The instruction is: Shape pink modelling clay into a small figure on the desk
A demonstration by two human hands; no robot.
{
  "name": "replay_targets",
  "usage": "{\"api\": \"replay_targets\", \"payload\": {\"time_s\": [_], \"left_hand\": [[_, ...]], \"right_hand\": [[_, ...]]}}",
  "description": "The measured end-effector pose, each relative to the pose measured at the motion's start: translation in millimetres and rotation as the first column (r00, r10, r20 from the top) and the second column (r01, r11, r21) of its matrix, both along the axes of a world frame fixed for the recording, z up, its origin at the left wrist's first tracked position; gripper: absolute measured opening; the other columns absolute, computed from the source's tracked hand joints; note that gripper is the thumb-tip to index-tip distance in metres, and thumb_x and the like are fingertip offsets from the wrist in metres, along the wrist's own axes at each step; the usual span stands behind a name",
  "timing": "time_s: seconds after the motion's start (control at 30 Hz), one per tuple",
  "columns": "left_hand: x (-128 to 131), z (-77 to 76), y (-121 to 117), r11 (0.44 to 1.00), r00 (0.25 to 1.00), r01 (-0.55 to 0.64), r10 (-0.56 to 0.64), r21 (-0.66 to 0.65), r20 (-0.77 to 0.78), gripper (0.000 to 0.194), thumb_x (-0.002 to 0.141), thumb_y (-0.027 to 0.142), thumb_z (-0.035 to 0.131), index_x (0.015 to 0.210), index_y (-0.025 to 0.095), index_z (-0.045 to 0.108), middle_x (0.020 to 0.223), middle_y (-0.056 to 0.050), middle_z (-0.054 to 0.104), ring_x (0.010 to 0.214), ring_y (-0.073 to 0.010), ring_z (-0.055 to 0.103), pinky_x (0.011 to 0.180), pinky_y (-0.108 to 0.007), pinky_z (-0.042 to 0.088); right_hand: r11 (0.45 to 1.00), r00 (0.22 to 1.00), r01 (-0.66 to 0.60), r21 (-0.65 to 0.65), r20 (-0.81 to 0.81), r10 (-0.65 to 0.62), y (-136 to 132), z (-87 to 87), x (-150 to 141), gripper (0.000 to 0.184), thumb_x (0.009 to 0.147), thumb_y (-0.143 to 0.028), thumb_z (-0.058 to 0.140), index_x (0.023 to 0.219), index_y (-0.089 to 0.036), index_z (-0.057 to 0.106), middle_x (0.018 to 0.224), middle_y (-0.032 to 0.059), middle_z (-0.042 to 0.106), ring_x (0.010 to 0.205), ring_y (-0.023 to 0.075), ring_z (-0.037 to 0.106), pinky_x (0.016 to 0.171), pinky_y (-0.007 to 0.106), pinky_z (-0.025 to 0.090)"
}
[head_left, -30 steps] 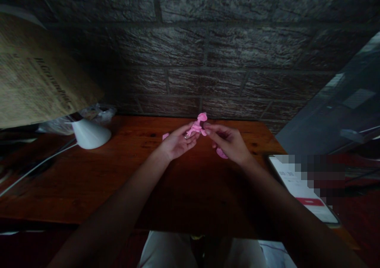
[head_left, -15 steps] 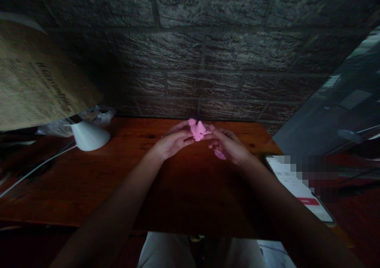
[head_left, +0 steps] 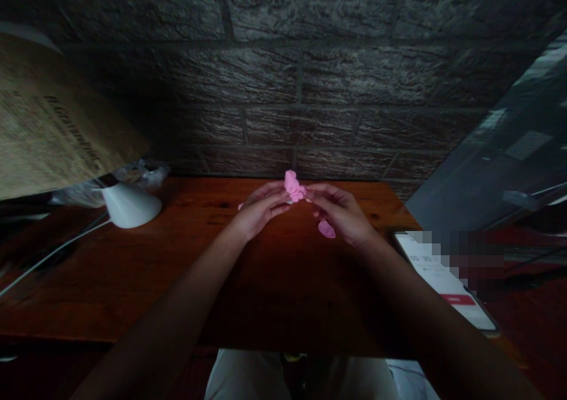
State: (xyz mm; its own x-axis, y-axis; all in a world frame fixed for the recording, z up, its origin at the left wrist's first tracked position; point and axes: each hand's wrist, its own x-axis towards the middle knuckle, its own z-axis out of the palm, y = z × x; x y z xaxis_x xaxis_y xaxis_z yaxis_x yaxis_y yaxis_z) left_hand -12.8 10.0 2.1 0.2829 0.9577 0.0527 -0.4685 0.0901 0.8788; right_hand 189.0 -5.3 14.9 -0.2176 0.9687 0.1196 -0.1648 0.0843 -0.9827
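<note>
Between my two hands, above the far part of the wooden table, is a small pink flower-like piece point(head_left: 292, 186) with lumpy, petal-like folds; its material is hard to make out in the dim light. My left hand point(head_left: 259, 211) is closed on its left side, thumb toward me. At its right edge, the fingertips of my right hand point(head_left: 341, 211) pinch it. A flat pink petal-shaped piece point(head_left: 326, 229) shows just below my right fingers; whether it touches them I cannot tell. A pink bit point(head_left: 240, 207) peeks out behind my left hand.
To the left stands a lamp with a white base point(head_left: 133, 205) and printed paper shade point(head_left: 57, 116). Its cable crosses the wooden table point(head_left: 177, 270). Clear plastic point(head_left: 153, 172) lies behind it. A lit phone point(head_left: 443, 282) is at the right edge. A stone-patterned wall point(head_left: 266, 75) rises behind.
The pink flower-like piece has turned in my fingers, and its pointed part no longer shows. My right fingers have shifted onto its right edge. A pink bit now shows behind my left hand.
</note>
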Motion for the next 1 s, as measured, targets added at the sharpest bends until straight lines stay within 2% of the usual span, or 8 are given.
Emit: {"api": "replay_targets", "payload": {"time_s": [0.2,0.53,0.63,0.77,1.0], "left_hand": [[5.1,-0.9,-1.3,0.998,0.999,-0.043,0.044,0.049,-0.016,0.026,0.071,0.021,0.085,0.095,0.019,0.076,0.098,-0.004,0.077,0.086,-0.0146,0.070,0.080,-0.028,0.054],[8.3,-0.8,-3.5,0.994,0.995,-0.067,0.074,0.090,-0.073,0.032,0.070,0.016,0.085,0.100,0.020,0.075,0.104,-0.005,0.077,0.095,-0.0160,0.070,0.084,-0.029,0.053],[8.1,-2.8,-3.5,0.993,0.993,-0.065,0.074,0.101,-0.088,0.034,0.069,0.016,0.085,0.101,0.020,0.074,0.104,-0.005,0.076,0.095,-0.0162,0.070,0.085,-0.030,0.053],[9.0,-3.0,-4.9,0.989,0.991,-0.060,0.075,0.134,-0.108,0.036,0.069,0.016,0.084,0.103,0.021,0.073,0.103,-0.004,0.076,0.094,-0.0161,0.070,0.086,-0.031,0.053],[11.0,-3.6,-6.5,0.984,0.988,-0.085,0.104,0.157,-0.113,0.038,0.065,0.016,0.085,0.101,0.022,0.075,0.103,-0.004,0.077,0.093,-0.0167,0.069,0.080,-0.029,0.053]], "right_hand": [[0.998,0.998,0.030,0.054,0.052,-0.033,0.2,-2.0,-0.7,0.026,0.076,-0.037,0.080,0.097,-0.023,0.075,0.093,0.0028,0.072,0.062,0.0091,0.055,0.050,0.023,0.038],[0.993,0.992,0.039,0.108,0.119,-0.052,-0.6,0.9,-0.4,0.026,0.079,-0.042,0.076,0.096,-0.022,0.074,0.093,0.0035,0.072,0.060,0.0090,0.056,0.051,0.024,0.041],[0.992,0.991,0.059,0.109,0.115,-0.072,-0.6,1.3,0.0,0.026,0.081,-0.045,0.074,0.093,-0.021,0.075,0.094,0.0041,0.072,0.060,0.0090,0.056,0.051,0.024,0.041],[0.989,0.990,0.071,0.130,0.110,-0.085,1.0,-0.2,1.1,0.025,0.077,-0.042,0.077,0.091,-0.022,0.076,0.085,0.0015,0.071,0.058,0.0087,0.053,0.051,0.024,0.041],[0.988,0.989,0.098,0.121,0.102,-0.111,0.2,1.3,0.7,0.022,0.076,-0.041,0.078,0.088,-0.023,0.077,0.092,0.0038,0.073,0.062,0.0104,0.053,0.053,0.026,0.043]]}}
